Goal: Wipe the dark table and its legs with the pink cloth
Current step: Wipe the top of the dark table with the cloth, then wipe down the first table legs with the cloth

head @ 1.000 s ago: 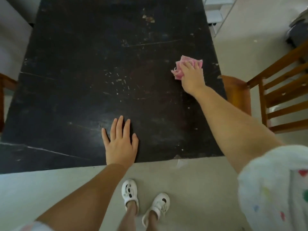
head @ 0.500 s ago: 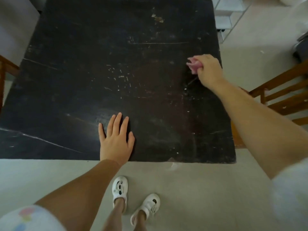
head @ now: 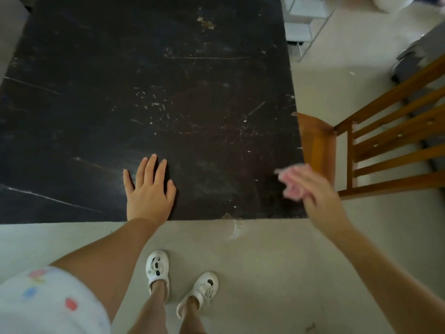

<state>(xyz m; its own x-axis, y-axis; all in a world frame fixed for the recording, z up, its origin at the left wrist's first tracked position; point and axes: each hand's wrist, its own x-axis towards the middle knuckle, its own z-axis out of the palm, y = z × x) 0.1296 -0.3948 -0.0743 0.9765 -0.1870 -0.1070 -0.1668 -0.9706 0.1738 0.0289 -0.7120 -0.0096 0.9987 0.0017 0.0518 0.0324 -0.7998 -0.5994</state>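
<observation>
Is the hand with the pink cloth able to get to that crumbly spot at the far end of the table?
Probably not from here: the right hand is at the near edge, the flaky spot far across.

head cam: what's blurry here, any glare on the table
Head view: the right hand and pink cloth are smeared by motion blur; the left hand is sharp, flat on the dark table; faint sheen beside it; wide-angle bending at the edges.
</observation>
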